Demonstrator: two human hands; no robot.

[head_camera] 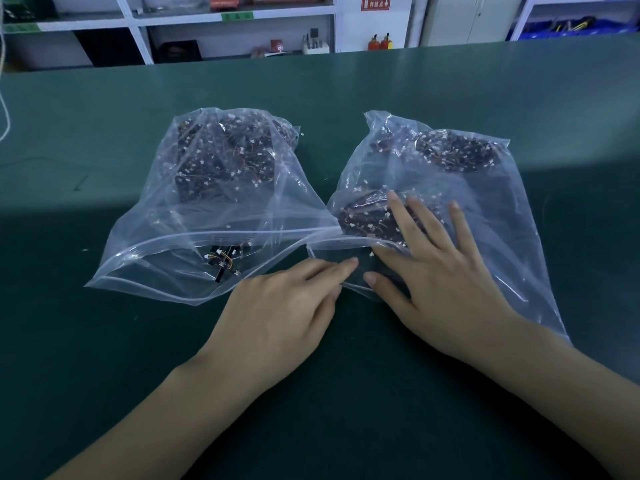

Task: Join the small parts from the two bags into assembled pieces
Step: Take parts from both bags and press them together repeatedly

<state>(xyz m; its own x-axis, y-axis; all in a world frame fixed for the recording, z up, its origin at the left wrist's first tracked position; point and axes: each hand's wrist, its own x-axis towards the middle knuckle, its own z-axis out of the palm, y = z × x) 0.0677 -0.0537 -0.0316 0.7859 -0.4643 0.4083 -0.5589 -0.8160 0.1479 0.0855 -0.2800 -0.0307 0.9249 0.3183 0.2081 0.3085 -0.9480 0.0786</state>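
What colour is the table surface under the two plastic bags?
Dark green. The table shows best in the head view, the only one.

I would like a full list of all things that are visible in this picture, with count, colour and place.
plastic bags: two, clear, side by side on the table, mouths toward the person
small parts: many, dark with white plugs and orange wires, inside both bags
table: one, dark green, fills the lower view
shelves: white, along the far wall
fire extinguishers: two, red, on the floor behind the table
blue bins: on the far right shelf
left hand: fingers straight, tips at the right bag's mouth
right hand: flat, fingers spread, presses on the right bag
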